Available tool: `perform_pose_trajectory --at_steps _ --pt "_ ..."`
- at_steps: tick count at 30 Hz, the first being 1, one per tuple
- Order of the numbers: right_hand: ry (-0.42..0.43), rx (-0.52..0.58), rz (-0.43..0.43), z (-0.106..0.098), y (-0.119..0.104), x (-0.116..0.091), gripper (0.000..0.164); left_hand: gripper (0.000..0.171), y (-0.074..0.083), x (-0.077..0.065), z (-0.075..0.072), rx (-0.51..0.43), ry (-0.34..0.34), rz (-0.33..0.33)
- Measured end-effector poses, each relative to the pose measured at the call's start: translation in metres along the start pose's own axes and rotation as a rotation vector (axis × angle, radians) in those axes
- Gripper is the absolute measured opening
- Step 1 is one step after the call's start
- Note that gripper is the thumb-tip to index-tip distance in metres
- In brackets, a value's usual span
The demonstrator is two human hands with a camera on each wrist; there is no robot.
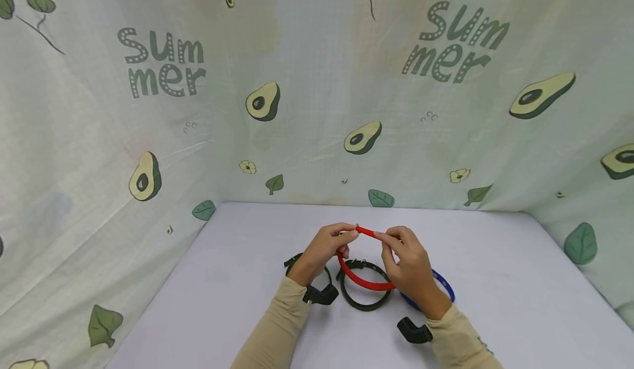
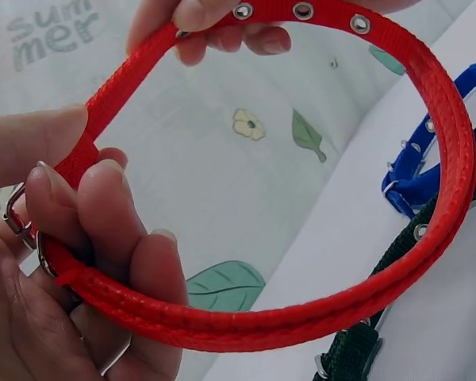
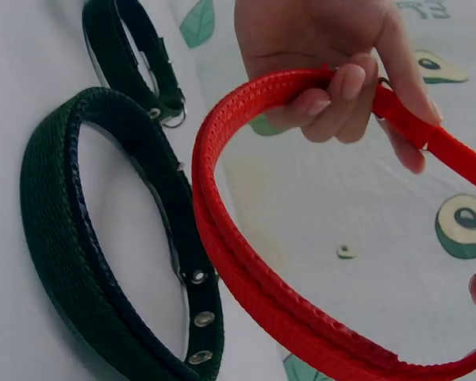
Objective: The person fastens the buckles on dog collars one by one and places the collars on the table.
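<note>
A red collar [image 1: 367, 284] with a metal buckle [image 2: 17, 221] and metal eyelets is held in the air, bent into a loop. My left hand [image 1: 327, 246] grips its buckle end, thumb and fingers pinching the strap just beside the buckle. Farther along, my right hand [image 1: 409, 260] pinches the eyelet part of the strap; its fingertips show at the top of the left wrist view. Between the two hands a short stretch of red strap runs straight. Below the loop lies a dark green collar [image 3: 47, 214] with eyelets.
A second dark collar [image 3: 95, 48] lies on the white table [image 1: 223, 281], partly behind my left hand. To the right, a blue collar [image 1: 449, 287] is partly hidden by my right hand. Printed cloth [image 1: 307, 55] hangs behind the table. Both wrists carry black camera mounts [image 1: 415, 331].
</note>
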State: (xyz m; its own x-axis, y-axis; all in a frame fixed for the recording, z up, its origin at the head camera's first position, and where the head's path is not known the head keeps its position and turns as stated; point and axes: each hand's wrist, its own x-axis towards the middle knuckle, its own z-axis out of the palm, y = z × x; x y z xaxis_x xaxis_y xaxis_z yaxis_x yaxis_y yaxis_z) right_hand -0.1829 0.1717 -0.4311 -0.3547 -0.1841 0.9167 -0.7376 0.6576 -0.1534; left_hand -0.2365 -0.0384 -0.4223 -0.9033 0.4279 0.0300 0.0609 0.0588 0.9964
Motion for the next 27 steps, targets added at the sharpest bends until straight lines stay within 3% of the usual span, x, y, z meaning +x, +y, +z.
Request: perform_pose_trajectory --at_steps 4,11,14,20,27 --pt "-0.011 0.008 0.042 0.003 -0.001 -0.002 0.025 0.032 0.0 0.0 -0.001 0.012 0.01 0.002" --pt "-0.119 0.158 0.294 -0.001 -0.005 -0.003 0.022 0.034 0.002 0.0 0.0 0.033 -0.007 0.053" --pt "-0.12 0.205 0.345 -0.003 -0.007 -0.001 0.02 0.034 0.006 -0.001 0.004 0.054 -0.006 0.099" --pt "-0.081 0.17 0.373 -0.006 -0.009 0.005 0.022 0.034 0.006 0.0 0.008 0.035 -0.023 0.131" --pt "-0.122 0.184 0.603 -0.012 -0.019 0.012 0.013 0.029 0.005 0.0 0.009 -0.001 -0.047 0.12"
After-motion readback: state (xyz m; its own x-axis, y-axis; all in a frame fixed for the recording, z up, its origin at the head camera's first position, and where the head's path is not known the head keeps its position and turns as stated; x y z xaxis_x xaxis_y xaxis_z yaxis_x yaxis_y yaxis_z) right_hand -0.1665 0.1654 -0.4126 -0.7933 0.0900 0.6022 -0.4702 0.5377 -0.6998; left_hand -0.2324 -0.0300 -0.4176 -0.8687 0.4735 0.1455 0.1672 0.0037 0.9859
